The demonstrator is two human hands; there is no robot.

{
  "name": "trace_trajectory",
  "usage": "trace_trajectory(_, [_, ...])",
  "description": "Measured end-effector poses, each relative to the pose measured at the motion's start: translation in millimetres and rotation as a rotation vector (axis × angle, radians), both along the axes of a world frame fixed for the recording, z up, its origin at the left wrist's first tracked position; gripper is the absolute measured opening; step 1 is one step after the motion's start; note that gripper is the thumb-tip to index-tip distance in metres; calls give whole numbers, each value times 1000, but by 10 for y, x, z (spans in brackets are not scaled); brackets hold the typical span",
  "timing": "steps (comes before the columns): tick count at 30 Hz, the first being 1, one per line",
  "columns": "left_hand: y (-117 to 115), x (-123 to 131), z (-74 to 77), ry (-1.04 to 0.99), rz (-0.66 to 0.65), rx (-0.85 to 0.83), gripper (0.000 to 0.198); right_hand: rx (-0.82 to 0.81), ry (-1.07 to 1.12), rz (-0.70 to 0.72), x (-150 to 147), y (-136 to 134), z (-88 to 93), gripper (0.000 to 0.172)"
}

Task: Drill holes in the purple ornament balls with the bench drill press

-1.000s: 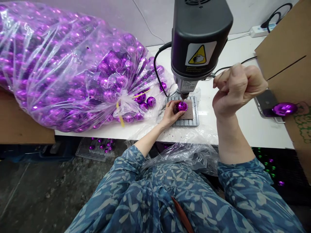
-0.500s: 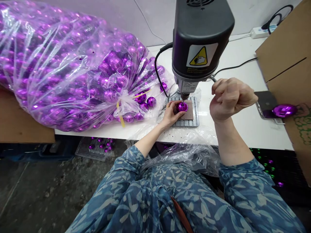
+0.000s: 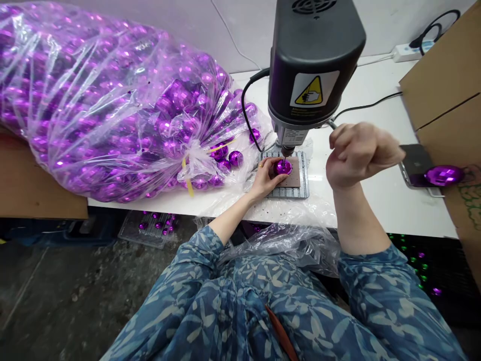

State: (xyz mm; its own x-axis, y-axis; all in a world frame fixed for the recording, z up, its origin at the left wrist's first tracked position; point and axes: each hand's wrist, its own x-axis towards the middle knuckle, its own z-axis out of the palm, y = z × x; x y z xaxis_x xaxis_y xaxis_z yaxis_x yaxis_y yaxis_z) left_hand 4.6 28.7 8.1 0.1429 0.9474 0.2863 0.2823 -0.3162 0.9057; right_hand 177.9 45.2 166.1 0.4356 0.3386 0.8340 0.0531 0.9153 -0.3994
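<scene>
Under the drill press (image 3: 315, 65), my left hand (image 3: 263, 179) pinches a shiny purple faceted ball (image 3: 282, 167) between thumb and fingers. The ball rests on a brown board (image 3: 292, 179) laid over the metal base (image 3: 303, 190). A thin drill bit (image 3: 284, 161) points down at the ball's top; whether its tip is inside, I cannot tell. My right hand (image 3: 355, 155), slightly blurred, is closed in a fist around the end of the drill press lever (image 3: 332, 123), raised beside the motor housing. The fist hides the lever's grip.
A large clear bag (image 3: 112, 110) full of purple balls lies on the left of the white table (image 3: 398, 210). Loose balls (image 3: 235, 159) sit by its tied neck. A phone (image 3: 418, 163) and another purple ball (image 3: 444, 175) are near the cardboard box (image 3: 443, 75). Plastic film (image 3: 300, 213) drapes the front edge.
The view has shifted slightly. My left hand still holds the ball under the bit, and my right fist stays on the lever with little visible movement.
</scene>
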Motion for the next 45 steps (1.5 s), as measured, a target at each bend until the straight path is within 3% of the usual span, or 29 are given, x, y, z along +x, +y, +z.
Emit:
trace_trajectory(4, [-1, 7, 13, 8, -4, 10, 54, -94, 29, 12, -111, 39, 492, 75])
trace_trajectory(7, [-6, 18, 27, 6, 1, 3, 52, -198, 12, 38, -114, 124, 732, 77])
trace_trajectory(12, [-25, 51, -9, -51, 37, -17, 54, -305, -34, 76, -70, 255, 863, 78])
trace_trajectory(15, [-147, 35, -26, -43, 152, 38, 54, -359, -43, 107, -66, 253, 889, 76])
trace_trajectory(18, [-486, -94, -30, 89, 206, 219, 46, -375, -56, 127, -70, 215, 902, 73])
trace_trajectory(24, [-1625, -640, -213, 440, -39, 525, 35, -384, -2, 136, -100, 179, 937, 74])
trace_trajectory(27, [-2002, -840, -349, 663, -177, 453, 36, -361, -6, 128, -116, 177, 965, 74])
trace_trajectory(30, [-2106, -877, -394, 756, -155, 293, 32, -338, -32, 113, -113, 185, 970, 74])
trace_trajectory(32, [-2048, -845, -326, 767, -137, 278, 29, -339, -47, 107, -101, 194, 958, 74])
trace_trajectory(35, [-1762, -823, -56, 733, -108, 318, 26, -329, -43, 124, -89, 200, 940, 75])
trace_trajectory(37, [-1411, -869, 191, 709, 25, 320, 26, -318, -43, 134, -91, 196, 938, 74])
trace_trajectory(41, [-463, -1041, 622, 804, 282, 207, 46, -329, -39, 134, -111, 180, 951, 74])
trace_trajectory(43, [-52, -1093, 735, 969, 281, 52, 50, -320, -21, 148, -116, 178, 955, 78])
trace_trajectory(45, [212, -1108, 772, 1067, 183, -60, 53, -315, -4, 158, -113, 182, 953, 79])
